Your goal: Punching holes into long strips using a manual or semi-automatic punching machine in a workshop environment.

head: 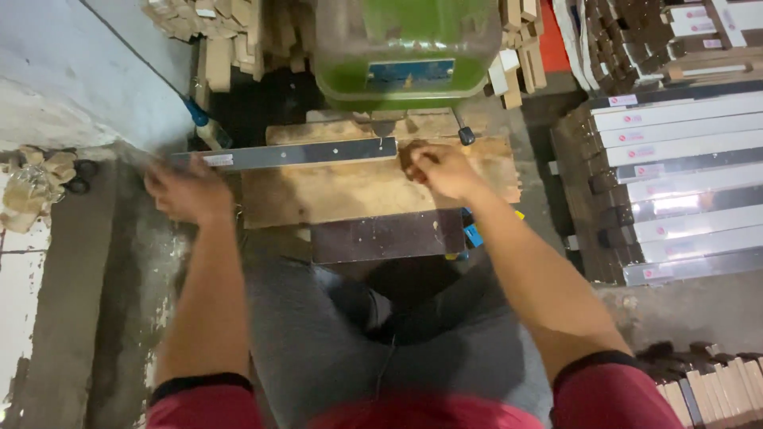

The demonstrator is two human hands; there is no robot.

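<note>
A long dark flat strip with small holes lies across a worn wooden worktable, under a green machine. My left hand is blurred at the strip's left end and seems to grip it from below. At the strip's right end my right hand is closed, close to the machine's black-knobbed lever; what it holds is not clear.
Stacks of dark and white strips fill the right side. Wooden offcuts are piled behind the machine and small blocks lie at the left. A dark board sits at the table's front.
</note>
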